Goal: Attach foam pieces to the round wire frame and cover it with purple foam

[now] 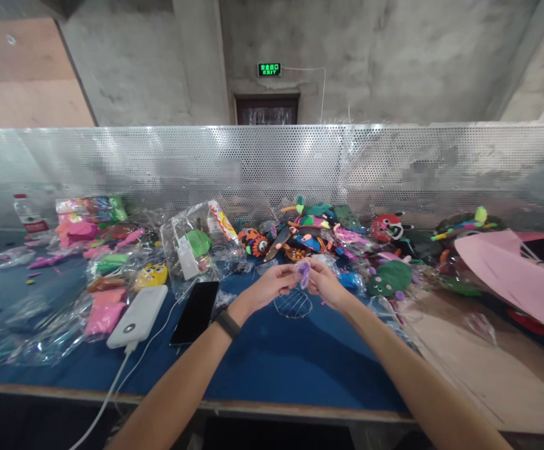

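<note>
My left hand (272,286) and my right hand (326,285) meet over the middle of the blue table. Between the fingertips of both is a small purple piece of modelling clay (304,274), which seems to be in clear plastic wrap. The fingers of each hand are pinched on it. Just below them, a round wire grid (293,305) lies on the tabletop. A dark band (227,322) circles my left wrist.
A black phone (195,312) and a white power bank (137,317) with a cable lie left. Colourful clay figures (309,234) are heaped behind my hands. Clay packs and plastic bags (105,309) spread far left. A board (483,356) and pink sheets (506,269) lie right. A perforated metal panel (272,162) stands behind.
</note>
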A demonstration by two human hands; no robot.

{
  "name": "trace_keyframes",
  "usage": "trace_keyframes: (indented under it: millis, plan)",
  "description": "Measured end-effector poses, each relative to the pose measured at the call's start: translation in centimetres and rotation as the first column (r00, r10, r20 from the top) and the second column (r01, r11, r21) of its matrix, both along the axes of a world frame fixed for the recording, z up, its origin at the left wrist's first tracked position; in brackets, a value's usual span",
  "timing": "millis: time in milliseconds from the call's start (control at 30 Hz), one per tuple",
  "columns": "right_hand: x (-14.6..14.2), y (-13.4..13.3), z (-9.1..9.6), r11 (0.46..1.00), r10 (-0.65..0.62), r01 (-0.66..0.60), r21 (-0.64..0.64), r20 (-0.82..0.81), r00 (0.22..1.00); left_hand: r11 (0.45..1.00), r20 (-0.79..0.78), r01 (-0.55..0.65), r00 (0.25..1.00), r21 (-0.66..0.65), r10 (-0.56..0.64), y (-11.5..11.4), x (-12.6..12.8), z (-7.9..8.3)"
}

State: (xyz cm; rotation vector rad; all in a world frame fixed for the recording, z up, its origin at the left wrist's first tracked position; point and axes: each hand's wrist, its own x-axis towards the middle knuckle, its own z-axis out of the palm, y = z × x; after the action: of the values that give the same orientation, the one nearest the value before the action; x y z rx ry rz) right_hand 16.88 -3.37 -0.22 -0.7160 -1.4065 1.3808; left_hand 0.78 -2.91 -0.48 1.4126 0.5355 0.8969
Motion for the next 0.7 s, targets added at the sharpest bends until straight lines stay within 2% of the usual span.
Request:
trace_keyframes:
  millis: [133,333,467,700]
  plan:
    - [-0.12,0.03,-0.15,0.999,0.018,-0.019,0.031,0.014,1.000,1.000,0.016,0.011,1.000,0.012,-0.011,-0.03,0.11,-0.14]
    - [-0.20,-0.07,-0.07,0.999,0.045,-0.045,0.009,-0.019,0.999,1.000,0.148,0.007,0.989,-0.005,-0.006,0.01,0.39,-0.09]
    - [-0.42,-0.10,-0.20,0.997,0.075,-0.075,0.011,-0.012,0.997,0.997,0.163,-0.076,0.984,-0.006,0.076,0.40,0.52,-0.11]
    - [-0.41,-0.23,-0.49,0.993,0.116,-0.116,0.015,-0.037,0.993,0.970,0.096,-0.244,0.966,0.022,0.241,0.45,0.89,0.19]
